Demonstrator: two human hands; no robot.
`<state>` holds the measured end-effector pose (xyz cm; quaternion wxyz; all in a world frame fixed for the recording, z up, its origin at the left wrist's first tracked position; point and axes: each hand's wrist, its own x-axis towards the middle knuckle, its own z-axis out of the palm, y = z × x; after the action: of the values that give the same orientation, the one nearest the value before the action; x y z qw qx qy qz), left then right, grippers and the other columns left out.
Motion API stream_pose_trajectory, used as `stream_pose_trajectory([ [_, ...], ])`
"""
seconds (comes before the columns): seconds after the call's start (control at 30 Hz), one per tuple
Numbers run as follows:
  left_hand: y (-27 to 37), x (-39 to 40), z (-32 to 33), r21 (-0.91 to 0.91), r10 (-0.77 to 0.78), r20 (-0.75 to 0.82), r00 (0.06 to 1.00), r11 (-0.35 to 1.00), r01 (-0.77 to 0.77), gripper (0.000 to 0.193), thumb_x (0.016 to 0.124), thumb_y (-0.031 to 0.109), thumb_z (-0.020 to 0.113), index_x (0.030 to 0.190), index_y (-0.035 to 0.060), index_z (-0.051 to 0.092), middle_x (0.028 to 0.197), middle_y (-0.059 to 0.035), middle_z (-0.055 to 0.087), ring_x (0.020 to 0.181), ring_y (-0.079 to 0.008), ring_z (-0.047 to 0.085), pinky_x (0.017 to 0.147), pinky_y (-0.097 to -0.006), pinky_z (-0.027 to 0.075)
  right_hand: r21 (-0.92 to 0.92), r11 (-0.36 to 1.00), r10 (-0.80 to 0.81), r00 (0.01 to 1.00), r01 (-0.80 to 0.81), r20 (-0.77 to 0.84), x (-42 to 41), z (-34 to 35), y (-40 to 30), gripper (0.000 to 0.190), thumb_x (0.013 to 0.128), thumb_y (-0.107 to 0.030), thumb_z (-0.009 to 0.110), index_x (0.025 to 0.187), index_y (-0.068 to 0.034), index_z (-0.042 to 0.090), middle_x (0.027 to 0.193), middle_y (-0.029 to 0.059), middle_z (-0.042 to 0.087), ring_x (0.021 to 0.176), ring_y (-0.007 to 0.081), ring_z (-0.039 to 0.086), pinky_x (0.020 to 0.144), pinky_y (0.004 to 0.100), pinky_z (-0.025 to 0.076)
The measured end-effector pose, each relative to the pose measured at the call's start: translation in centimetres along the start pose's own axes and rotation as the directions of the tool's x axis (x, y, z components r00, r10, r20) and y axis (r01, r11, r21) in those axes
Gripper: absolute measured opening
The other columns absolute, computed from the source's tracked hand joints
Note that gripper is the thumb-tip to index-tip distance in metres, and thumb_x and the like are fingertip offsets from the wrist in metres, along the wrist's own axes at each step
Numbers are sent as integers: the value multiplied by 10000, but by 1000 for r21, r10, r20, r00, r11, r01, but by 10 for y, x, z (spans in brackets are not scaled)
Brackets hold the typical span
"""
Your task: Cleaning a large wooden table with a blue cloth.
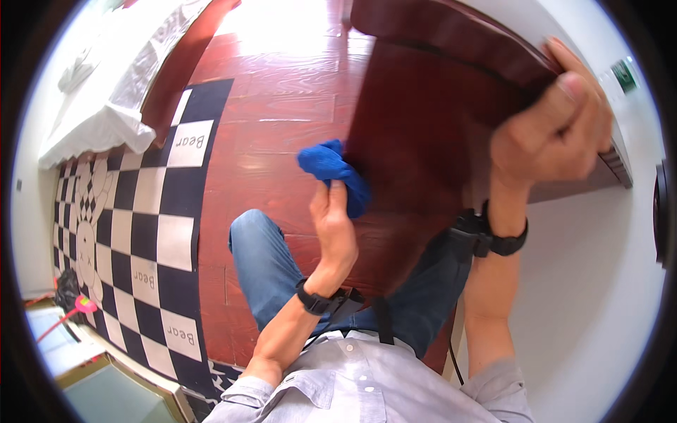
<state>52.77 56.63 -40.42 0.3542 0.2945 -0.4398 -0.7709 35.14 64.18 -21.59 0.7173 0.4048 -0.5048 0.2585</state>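
Note:
A crumpled blue cloth (pixel 338 172) is pinched between the thumb and fingers of my left hand (pixel 334 227), in front of the dark side of a reddish-brown wooden furniture piece (pixel 418 121). My right hand (pixel 555 127) is closed around the upper right edge of that piece, its thumb on the near side. The right hand is slightly blurred, and some of its fingers are hidden behind the edge. Both wrists wear black straps.
Reddish wooden floor (pixel 264 174) lies ahead. A black-and-white checkered mat (pixel 174 238) is at the left, below a bed with a white cover (pixel 121 100). A white wall (pixel 571 296) stands at the right. A pink-headed tool (pixel 84 304) and a black bag (pixel 67 288) are lower left.

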Motion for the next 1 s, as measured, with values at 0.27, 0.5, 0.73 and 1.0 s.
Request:
stream_pose_trajectory([
  [0.27, 87, 29, 38, 523, 648, 68, 758, 625, -580, 306, 1061, 217, 492, 1153, -58, 593, 919, -144, 642, 804, -212, 601, 746, -359, 492, 87, 995, 61, 988, -49, -143, -17, 25, -12, 190, 929, -174, 593, 853, -34, 695, 847, 90, 700, 777, 237, 608, 867, 369, 362],
  [0.5, -13, 47, -5, 724, 687, 229, 689, 353, -593, 205, 995, 105, 487, 1040, -73, 577, 842, -256, 602, 758, -433, 576, 711, -471, 457, 87, 979, 195, 975, -187, -105, -6, 7, -13, 160, 893, -151, 605, 814, -41, 689, 823, 72, 684, 768, 204, 605, 855, 359, 356],
  [0.73, -181, 58, -101, 777, 410, 210, 888, 482, -406, 203, 946, 60, 566, 1137, -2, 598, 1000, -294, 644, 929, -513, 606, 804, -533, 486, 6, 986, 164, 986, -164, 20, 1, -4, -19, 217, 963, -132, 533, 842, -76, 704, 870, 27, 740, 785, 176, 665, 840, 306, 368],
  [1.0, -206, 72, -136, 704, 194, 255, 947, 634, -320, 195, 993, 179, 597, 1100, 21, 635, 867, -203, 688, 791, -369, 697, 693, -451, 526, -34, 984, 176, 977, -173, 120, 0, -8, -24, 217, 976, -124, 508, 878, -59, 690, 909, 26, 747, 830, 171, 675, 867, 311, 358],
])
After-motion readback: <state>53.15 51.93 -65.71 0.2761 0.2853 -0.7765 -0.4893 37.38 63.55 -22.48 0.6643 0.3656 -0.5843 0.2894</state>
